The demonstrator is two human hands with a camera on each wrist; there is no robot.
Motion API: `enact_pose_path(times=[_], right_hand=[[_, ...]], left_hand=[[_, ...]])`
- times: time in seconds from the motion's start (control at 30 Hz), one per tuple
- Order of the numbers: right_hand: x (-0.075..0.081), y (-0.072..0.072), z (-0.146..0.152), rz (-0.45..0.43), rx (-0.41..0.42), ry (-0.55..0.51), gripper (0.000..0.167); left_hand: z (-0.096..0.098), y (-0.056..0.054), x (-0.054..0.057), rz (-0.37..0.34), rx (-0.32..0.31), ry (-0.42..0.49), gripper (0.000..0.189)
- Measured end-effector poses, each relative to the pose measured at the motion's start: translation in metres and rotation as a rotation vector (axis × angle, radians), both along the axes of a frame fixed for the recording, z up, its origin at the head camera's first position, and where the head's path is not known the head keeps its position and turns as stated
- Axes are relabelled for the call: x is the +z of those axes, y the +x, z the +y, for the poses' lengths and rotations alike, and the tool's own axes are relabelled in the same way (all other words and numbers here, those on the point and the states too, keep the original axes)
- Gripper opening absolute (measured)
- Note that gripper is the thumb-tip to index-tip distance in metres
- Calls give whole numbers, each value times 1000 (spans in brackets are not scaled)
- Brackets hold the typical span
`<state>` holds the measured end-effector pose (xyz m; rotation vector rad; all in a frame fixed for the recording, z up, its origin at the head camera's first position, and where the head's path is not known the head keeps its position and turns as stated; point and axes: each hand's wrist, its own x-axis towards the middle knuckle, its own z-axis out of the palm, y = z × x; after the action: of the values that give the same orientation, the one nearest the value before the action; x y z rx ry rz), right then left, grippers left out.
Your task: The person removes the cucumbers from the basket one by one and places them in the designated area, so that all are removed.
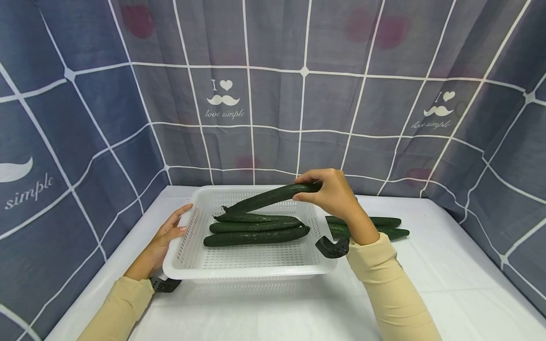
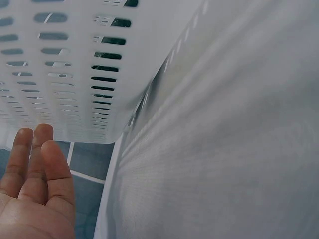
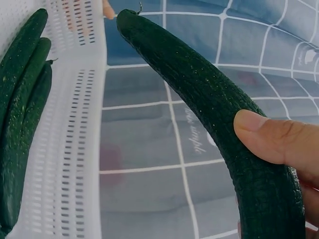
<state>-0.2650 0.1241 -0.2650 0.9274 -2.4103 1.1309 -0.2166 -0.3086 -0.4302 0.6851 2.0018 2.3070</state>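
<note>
My right hand grips a dark green cucumber near one end, thumb on one side and fingers on the other. The cucumber slants over the back of the white plastic basket, its stem end pointing left. In the right wrist view this cucumber looks curved and bumpy. Three more cucumbers lie side by side in the basket. My left hand is at the basket's left side, fingertips by the rim; the left wrist view has its extended fingers beside the slotted wall.
Two cucumbers lie on the white-covered table right of the basket, partly hidden behind my right wrist. A grey-blue checked curtain stands behind the table and along both sides. Black wrist straps sit below each hand.
</note>
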Motion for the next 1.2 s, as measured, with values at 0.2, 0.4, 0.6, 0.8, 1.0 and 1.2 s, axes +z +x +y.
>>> enact_pose_path(times=[0.2,0.4,0.6,0.8,1.0,1.2], right_hand=[[-1,2,18,-54,-5,-61,29],[-5,4,34,-111,-3,-115,32],[-8,4,46,-138,-10,-143,33],[-11,6,57,-148,-33,-146,33],[-18,11,67,-153,-97,-120,32],[-28,14,74,-88,-114,-114,28]], left_hand=[[0,0,0,-3,5,-5,59],[2,1,3,-7,14,-17,58],[2,2,3,-12,16,-19,59],[2,2,3,-13,14,-19,59],[3,2,3,-15,12,-20,60],[2,2,2,-26,36,-31,60]])
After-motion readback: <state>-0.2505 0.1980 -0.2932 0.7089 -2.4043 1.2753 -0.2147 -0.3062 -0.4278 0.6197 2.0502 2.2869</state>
